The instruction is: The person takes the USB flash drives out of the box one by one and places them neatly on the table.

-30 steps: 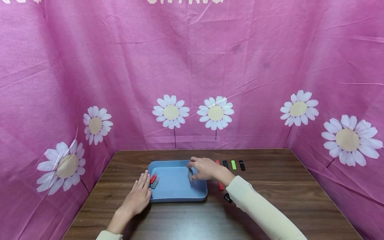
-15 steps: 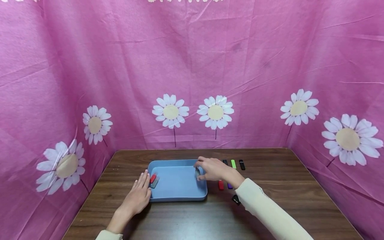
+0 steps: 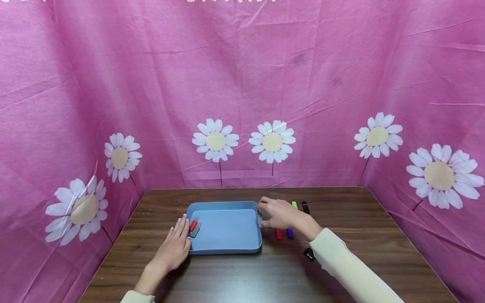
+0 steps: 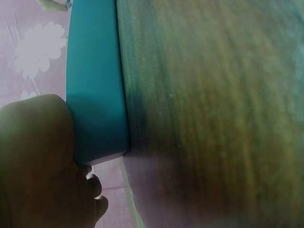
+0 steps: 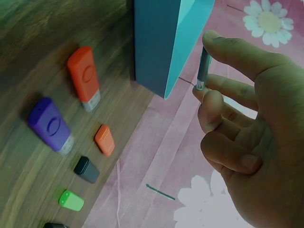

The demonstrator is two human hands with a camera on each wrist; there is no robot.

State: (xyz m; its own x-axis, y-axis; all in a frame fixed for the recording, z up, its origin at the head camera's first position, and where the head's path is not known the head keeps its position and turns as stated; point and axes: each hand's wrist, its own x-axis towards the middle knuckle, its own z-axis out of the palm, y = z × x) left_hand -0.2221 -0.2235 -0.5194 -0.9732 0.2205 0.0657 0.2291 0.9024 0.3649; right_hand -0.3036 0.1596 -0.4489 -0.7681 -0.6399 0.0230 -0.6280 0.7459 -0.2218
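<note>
Touching the blue tray [image 3: 227, 229] with our straight-fingered left hand [image 3: 173, 249], we use our right hand [image 3: 281, 214] to pinch a dark grey stick [image 5: 204, 65] near the tray's right side; we cannot read the pale marking [image 3: 310, 255] on a black stick [image 3: 308, 252].

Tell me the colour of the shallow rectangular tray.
The tray is plain light blue, best seen in the head view; the wrist views show it more teal.

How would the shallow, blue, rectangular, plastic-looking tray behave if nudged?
The blue tray should slide rather than tip, given its low walls and broad floor. Its straight sides suggest stiffness, and their thin rims hint at lightness.
</note>
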